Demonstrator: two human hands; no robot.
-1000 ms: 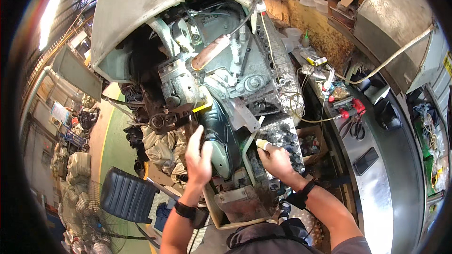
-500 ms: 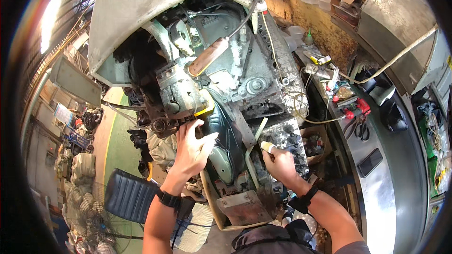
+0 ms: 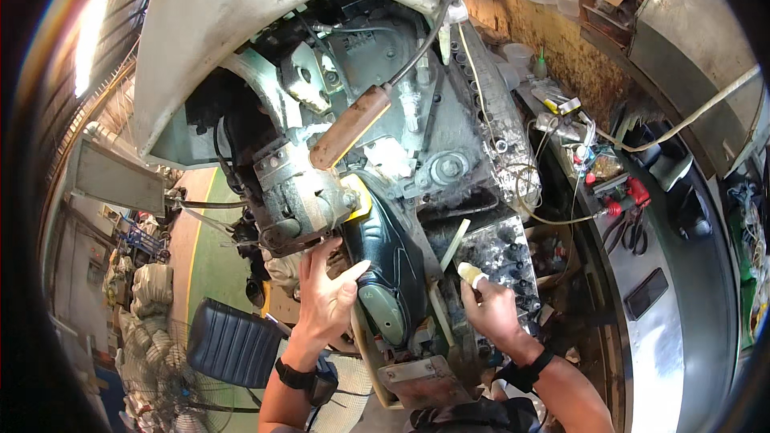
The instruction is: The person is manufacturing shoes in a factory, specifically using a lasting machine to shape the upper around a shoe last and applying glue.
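Note:
A black leather shoe upper [image 3: 393,244] is stretched over a green last [image 3: 381,305], toe end beneath the machine's metal head [image 3: 309,192]. My left hand [image 3: 327,297] is on the shoe's left side, fingers spread and reaching up by the metal head. Its thumb points right and appears to touch the shoe. To the right, my right hand [image 3: 493,313] is closed, with a short pale-yellow cylindrical piece [image 3: 470,274] at its fingertips. Whether that is a held knob or a finger wrapping cannot be made out. A pale bent lever [image 3: 455,244] stands just left of it.
A wooden-handled tool [image 3: 351,128] on a cable hangs over the machine. The metal bench [image 3: 654,345] at right carries a phone [image 3: 646,294], scissors [image 3: 627,232] and a red power tool [image 3: 634,195]. A dark padded seat [image 3: 233,342] and a wire fan [image 3: 172,377] stand at left.
The whole view has shifted slightly. My right hand sits a little farther from the bent lever. My left hand stays beside the shoe, its thumb still pointing toward it.

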